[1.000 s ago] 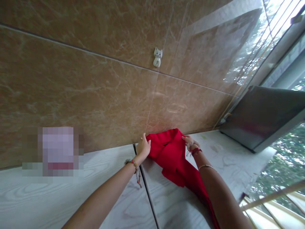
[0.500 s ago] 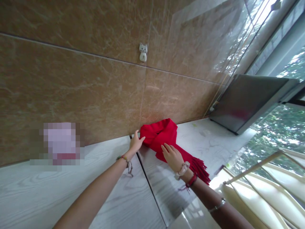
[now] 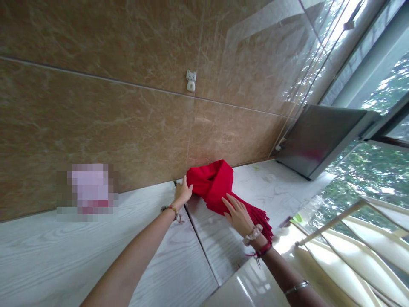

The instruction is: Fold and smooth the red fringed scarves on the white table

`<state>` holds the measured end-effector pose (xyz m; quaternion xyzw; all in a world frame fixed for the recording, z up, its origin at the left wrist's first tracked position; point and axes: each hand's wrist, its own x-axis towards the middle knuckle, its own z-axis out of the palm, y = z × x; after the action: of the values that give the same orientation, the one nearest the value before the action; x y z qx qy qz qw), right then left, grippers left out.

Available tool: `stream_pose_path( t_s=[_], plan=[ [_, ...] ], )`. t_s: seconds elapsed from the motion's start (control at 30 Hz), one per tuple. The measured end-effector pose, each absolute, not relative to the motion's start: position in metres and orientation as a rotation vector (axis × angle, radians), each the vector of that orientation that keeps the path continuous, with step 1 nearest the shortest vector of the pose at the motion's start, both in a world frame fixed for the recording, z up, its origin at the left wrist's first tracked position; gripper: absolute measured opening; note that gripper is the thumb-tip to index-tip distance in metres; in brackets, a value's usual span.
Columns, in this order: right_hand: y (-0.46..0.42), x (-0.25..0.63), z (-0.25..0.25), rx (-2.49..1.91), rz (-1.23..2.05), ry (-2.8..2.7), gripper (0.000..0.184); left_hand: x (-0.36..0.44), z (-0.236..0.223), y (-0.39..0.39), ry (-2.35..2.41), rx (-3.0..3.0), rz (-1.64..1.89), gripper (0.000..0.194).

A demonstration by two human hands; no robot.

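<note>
A red scarf (image 3: pixel 217 183) lies on the pale wood-patterned surface against the wall, folded into a loop with one tail crossing over and ending in a fringe. At the loop's left edge is my left hand (image 3: pixel 182 192), thumb and fingers apart, beside or touching the cloth. My right hand (image 3: pixel 239 215) rests on or just over the tail near the fringe, fingers stretched out, and hides part of it. Neither hand grips the cloth.
Behind stands a brown tiled wall (image 3: pixel 128 128) with a small white cat-shaped piece (image 3: pixel 191 81). A blurred pinkish thing (image 3: pixel 91 183) is at left. A dark grey box-like appliance (image 3: pixel 319 138) stands at right, near a cream-coloured rack (image 3: pixel 338 217) and the window.
My right hand has slid along the scarf's tail toward the fringe. My left hand stays by the loop's left edge. The view has shifted slightly.
</note>
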<state>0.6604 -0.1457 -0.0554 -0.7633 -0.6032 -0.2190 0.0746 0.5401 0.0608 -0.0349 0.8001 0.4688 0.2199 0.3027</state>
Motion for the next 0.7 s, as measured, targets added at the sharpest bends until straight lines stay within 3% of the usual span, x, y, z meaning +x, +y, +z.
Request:
stream_pose_path(
  t_s=[0.07, 0.17, 0.27, 0.4, 0.7],
  plan=[
    [-0.153, 0.664, -0.059, -2.434, -0.656, -1.628, 0.052, 0.535, -0.038, 0.051, 1.175, 2.285, 0.704, 0.051],
    [-0.164, 0.676, -0.058, -2.542, -0.518, -1.615, 0.048, 0.531, -0.042, 0.039, 0.779, 2.599, 0.802, 0.051],
    [-0.170, 0.685, -0.047, -2.532, -0.376, -1.749, 0.047, 0.531, -0.046, 0.031, 0.520, 2.675, 0.483, 0.053],
    [-0.174, 0.693, -0.017, -2.561, -0.405, -1.796, 0.043, 0.533, -0.048, 0.025, 0.500, 2.699, 0.208, 0.060],
    [-0.209, 0.720, -0.008, -2.601, -0.580, -1.733, 0.036, 0.532, -0.046, 0.022, 0.558, 2.760, 0.270, 0.063]
  ],
)
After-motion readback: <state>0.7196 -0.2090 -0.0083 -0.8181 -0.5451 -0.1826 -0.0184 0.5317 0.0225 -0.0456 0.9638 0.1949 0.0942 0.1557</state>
